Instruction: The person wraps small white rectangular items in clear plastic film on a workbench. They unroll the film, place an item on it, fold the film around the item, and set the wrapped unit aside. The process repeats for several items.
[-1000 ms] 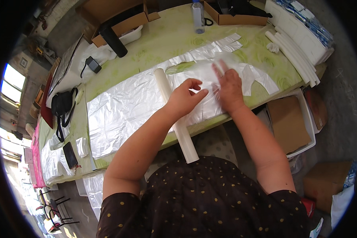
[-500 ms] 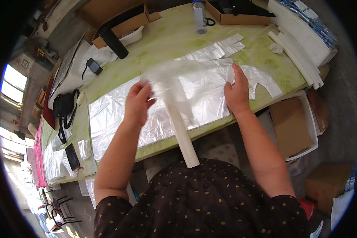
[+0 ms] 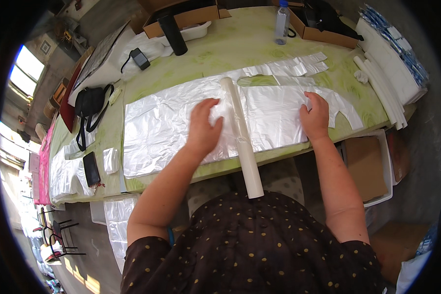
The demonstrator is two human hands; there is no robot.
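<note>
A long white tube (image 3: 250,169) lies across a stack of flat, shiny white plastic bags (image 3: 157,122). Its far half looks wrapped in clear film, and its near end juts past the table edge toward my body. Just left of the tube, my left hand (image 3: 204,128) is over the bags, thumb and fingers apart, holding nothing. Toward the handle end of the stack, my right hand (image 3: 315,117) is open, thumb apart from the fingers. Its fingertips are at the plastic; whether they press on it I cannot tell.
A green patterned cloth (image 3: 230,36) covers the table. Behind the bags stand a black cylinder (image 3: 172,35) and a water bottle (image 3: 282,24). White tubes (image 3: 377,88) lie at right, above a bin (image 3: 384,171). A black pouch (image 3: 90,102) and phone (image 3: 90,169) lie at left.
The blurred clear film between my hands has come down onto the tube. My left hand has moved closer to the tube and its fingers have spread. The whole view has shifted slightly.
</note>
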